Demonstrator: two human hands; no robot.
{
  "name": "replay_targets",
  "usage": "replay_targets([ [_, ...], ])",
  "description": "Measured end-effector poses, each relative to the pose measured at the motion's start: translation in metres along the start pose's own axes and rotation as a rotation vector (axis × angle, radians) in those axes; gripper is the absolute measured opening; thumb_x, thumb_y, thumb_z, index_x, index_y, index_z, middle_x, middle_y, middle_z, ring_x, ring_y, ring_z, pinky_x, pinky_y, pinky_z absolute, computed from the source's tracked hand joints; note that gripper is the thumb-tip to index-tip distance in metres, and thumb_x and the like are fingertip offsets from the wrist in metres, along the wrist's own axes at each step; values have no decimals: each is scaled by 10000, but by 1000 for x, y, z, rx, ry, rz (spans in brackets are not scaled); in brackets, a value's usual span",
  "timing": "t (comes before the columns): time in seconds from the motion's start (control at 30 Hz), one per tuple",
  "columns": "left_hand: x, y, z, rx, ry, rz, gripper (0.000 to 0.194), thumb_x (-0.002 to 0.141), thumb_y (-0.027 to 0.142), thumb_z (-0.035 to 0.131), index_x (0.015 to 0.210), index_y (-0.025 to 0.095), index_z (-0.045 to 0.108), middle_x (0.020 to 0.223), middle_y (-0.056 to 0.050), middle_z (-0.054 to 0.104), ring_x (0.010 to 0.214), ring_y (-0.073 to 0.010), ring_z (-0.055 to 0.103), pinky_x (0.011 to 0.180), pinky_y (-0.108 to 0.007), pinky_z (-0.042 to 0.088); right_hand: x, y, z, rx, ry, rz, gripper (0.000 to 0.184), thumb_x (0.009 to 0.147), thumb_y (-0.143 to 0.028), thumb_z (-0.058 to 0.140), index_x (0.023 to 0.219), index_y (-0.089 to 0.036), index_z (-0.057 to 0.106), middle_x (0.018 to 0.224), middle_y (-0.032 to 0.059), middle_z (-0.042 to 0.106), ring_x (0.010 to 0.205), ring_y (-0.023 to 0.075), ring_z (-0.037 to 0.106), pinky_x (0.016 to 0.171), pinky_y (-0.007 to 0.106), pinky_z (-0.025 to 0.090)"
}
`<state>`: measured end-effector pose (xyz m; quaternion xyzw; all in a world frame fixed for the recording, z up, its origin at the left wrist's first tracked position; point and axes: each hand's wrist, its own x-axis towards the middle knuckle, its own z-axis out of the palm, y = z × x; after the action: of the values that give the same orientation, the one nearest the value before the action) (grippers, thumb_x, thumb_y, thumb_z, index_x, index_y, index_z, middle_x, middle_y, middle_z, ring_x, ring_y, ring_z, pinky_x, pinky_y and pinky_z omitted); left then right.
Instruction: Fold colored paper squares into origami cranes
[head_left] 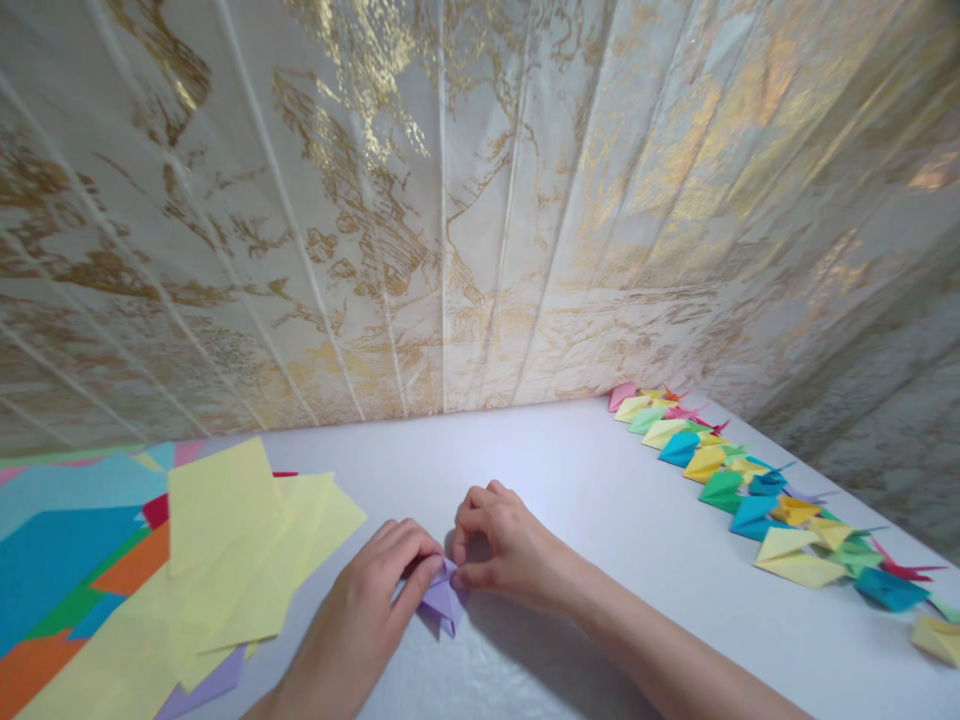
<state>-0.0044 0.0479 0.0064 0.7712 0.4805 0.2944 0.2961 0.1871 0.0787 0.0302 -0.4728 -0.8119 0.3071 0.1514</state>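
Note:
A small piece of purple folded paper (444, 600) with pointed ends is held just above or on the white table, near the front middle. My left hand (382, 580) pinches its upper left side between thumb and fingers. From the right, my right hand (504, 545) bends its fingers round toward the thumb, and the tips close at the paper's upper right edge. Part of the paper is hidden behind my fingertips, so its full shape cannot be made out.
Loose yellow sheets (232, 560) overlap blue sheets (60, 560), orange ones and others on the left. Along the right table edge stand rows of folded paper figures (724, 490) in several colours. A white and gold curtain (450, 250) hangs behind the white table (570, 470).

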Motion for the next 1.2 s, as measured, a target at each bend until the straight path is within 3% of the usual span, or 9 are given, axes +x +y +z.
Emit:
replay_targets([
  [0.17, -2, 3, 1, 49, -28, 0, 279, 1000, 291, 400, 799, 237, 586, 829, -4, 622, 823, -210, 595, 772, -332, 440, 2, -1, 2, -22, 21, 8, 165, 695, -190, 884, 714, -186, 720, 866, 9, 620, 919, 202, 520, 863, 335, 370],
  [0.33, -2, 1, 6, 127, -33, -16, 141, 935, 320, 568, 825, 241, 609, 816, 8, 614, 798, -220, 580, 745, -338, 418, 3, 2, 5, -44, 27, -17, 139, 713, -155, 853, 708, -185, 717, 857, 7, 616, 906, 197, 521, 872, 338, 367],
  [0.73, 3, 0, 7, 86, -31, -44, 245, 965, 317, 474, 761, 247, 591, 826, -1, 656, 814, -222, 603, 764, -343, 420, 3, 1, 2, -45, -1, -5, 164, 699, -211, 887, 732, -192, 727, 866, 6, 613, 924, 205, 510, 832, 324, 356],
  [0.97, 3, -1, 7, 74, 1, -57, 265, 946, 358, 478, 727, 249, 581, 763, 2, 645, 767, -220, 603, 734, -329, 427, 2, 6, 4, 34, 9, -26, 142, 769, -247, 849, 742, -196, 719, 857, -6, 605, 909, 189, 491, 862, 338, 337],
  [1.13, 3, -1, 6, 43, 30, -75, 312, 935, 412, 485, 677, 246, 543, 712, 4, 609, 719, -217, 593, 696, -337, 433, 1, 5, 4, 109, 2, -65, 207, 792, -169, 820, 675, -181, 649, 796, -30, 567, 882, 176, 475, 878, 340, 318],
  [1.2, 4, -3, 7, -41, 92, -102, 255, 911, 447, 525, 759, 248, 572, 776, -1, 631, 748, -216, 614, 728, -349, 471, 0, 3, 5, 193, 48, -98, 249, 795, -110, 800, 652, -176, 607, 748, -45, 549, 845, 160, 481, 877, 322, 323],
])
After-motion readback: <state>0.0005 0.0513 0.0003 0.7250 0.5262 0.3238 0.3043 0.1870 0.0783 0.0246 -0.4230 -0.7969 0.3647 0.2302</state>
